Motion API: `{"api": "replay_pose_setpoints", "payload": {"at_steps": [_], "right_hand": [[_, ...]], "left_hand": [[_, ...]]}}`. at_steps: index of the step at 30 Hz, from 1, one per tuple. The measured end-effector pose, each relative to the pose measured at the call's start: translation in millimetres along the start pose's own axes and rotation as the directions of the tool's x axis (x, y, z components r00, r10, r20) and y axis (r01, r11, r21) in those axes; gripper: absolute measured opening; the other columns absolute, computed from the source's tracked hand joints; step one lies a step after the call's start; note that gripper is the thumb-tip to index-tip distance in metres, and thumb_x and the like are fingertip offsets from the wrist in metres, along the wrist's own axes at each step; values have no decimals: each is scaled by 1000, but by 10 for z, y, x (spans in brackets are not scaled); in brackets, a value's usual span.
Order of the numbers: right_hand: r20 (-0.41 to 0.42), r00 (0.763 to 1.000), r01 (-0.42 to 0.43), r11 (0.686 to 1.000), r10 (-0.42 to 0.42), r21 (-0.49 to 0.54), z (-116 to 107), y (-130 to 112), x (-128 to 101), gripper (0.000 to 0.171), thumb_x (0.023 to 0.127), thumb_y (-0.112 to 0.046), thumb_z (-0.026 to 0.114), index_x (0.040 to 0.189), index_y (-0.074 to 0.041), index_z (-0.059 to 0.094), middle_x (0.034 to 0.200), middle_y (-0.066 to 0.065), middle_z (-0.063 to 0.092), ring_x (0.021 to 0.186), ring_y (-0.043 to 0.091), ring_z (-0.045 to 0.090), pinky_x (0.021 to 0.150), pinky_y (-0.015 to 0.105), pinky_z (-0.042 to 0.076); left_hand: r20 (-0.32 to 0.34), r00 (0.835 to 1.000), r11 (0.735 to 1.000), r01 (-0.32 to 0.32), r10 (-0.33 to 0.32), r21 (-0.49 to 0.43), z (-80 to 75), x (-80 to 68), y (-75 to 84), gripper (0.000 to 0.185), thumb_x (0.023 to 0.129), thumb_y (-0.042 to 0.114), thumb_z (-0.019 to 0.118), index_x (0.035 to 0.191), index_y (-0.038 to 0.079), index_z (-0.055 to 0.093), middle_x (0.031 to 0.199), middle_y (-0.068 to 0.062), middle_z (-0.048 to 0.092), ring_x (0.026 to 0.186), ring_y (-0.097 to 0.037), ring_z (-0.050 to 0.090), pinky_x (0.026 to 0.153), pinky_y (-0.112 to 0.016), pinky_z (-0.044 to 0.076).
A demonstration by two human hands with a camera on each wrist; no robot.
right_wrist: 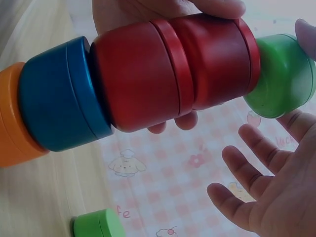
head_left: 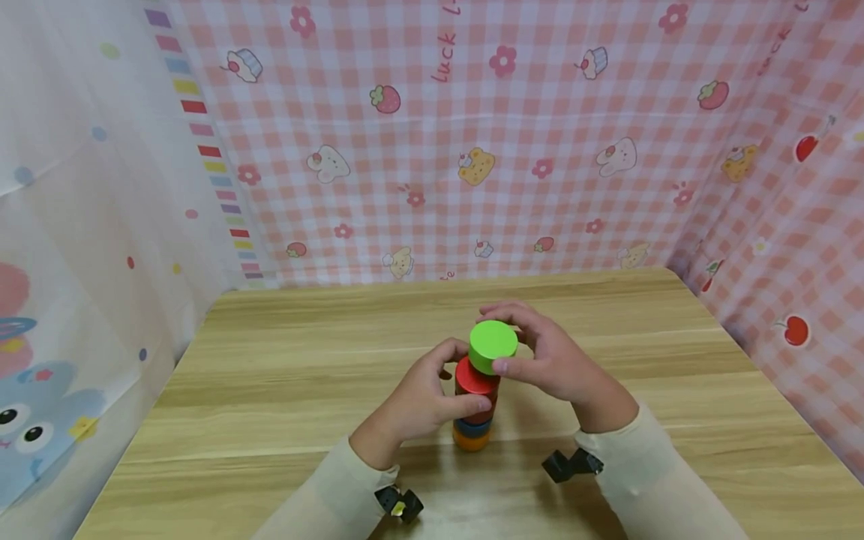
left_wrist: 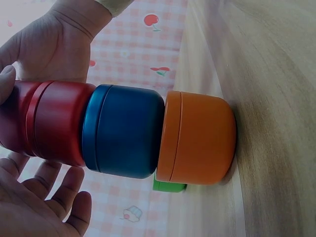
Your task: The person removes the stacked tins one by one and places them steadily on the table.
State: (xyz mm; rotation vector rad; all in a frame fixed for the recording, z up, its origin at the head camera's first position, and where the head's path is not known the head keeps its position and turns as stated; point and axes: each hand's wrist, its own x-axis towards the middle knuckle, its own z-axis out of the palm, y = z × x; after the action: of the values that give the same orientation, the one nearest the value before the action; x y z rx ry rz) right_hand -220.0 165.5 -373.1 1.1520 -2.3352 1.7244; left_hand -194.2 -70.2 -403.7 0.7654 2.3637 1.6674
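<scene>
A stack of round lidded canisters stands on the table. From the bottom come an orange canister (left_wrist: 205, 138), a blue canister (left_wrist: 126, 131), a lower red canister (right_wrist: 138, 76) and an upper red canister (right_wrist: 217, 64). My left hand (head_left: 420, 397) grips the upper red canister, thumb in front and fingers behind. Above it, slightly off centre, is a bright green canister (head_left: 493, 343), pinched between the thumb and fingers of my right hand (head_left: 555, 360). Whether the green canister touches the red lid I cannot tell. The lower canisters are partly hidden by my left hand in the head view.
Another green canister (right_wrist: 101, 224) sits on the table behind the stack; the head view does not show it. A wood-grain table (head_left: 283, 375) spreads around the stack. Checked pink cloth (head_left: 405, 142) hangs at the back and right, white patterned cloth (head_left: 74, 247) at the left.
</scene>
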Motion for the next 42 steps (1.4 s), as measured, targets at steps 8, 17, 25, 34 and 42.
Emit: {"api": "replay_pose_setpoints", "payload": {"at_steps": [8, 17, 25, 34, 42], "right_hand": [[-24, 1000, -14, 1000, 14, -9, -34, 9, -2, 47, 93, -25, 78, 134, -6, 64, 144, 13, 57, 136, 28, 50, 105, 63, 39], [-51, 998, -27, 1000, 26, -15, -83, 66, -12, 48, 94, -21, 77, 135, 0, 62, 143, 16, 57, 132, 27, 51, 104, 63, 40], [-69, 997, -48, 999, 47, -15, -112, 89, -9, 46, 93, -8, 73, 136, 0, 61, 144, 16, 56, 131, 23, 53, 104, 58, 42], [-103, 992, -80, 997, 78, -16, -164, 131, -7, 44, 95, -5, 71, 138, -1, 60, 142, 15, 57, 128, 18, 54, 103, 55, 43], [-121, 988, -94, 996, 94, 1, -207, 184, -8, 46, 95, -4, 70, 139, 0, 59, 138, 14, 59, 121, 17, 58, 100, 46, 48]], "left_hand": [[3, 1000, 1000, 6, -6, -7, 3, 3, 11, 50, 89, 24, 84, 132, 14, 60, 127, 1, 67, 116, -19, 58, 103, -45, 43], [10, 1000, 999, 23, -23, -27, 7, -5, 18, 49, 90, 26, 84, 132, 14, 60, 126, 1, 67, 117, -18, 58, 105, -50, 42], [6, 1000, 999, 20, -19, -26, 8, 2, 7, 48, 90, 25, 84, 130, 14, 61, 125, 1, 68, 116, -18, 58, 105, -53, 42], [6, 1000, 1000, 18, -18, -25, 7, 6, 13, 48, 90, 26, 84, 130, 14, 61, 125, 1, 67, 117, -18, 58, 105, -54, 43], [8, 1000, 999, 28, -27, -38, 7, 2, 10, 48, 89, 25, 84, 130, 15, 61, 123, 1, 68, 117, -19, 57, 105, -54, 42]]}}
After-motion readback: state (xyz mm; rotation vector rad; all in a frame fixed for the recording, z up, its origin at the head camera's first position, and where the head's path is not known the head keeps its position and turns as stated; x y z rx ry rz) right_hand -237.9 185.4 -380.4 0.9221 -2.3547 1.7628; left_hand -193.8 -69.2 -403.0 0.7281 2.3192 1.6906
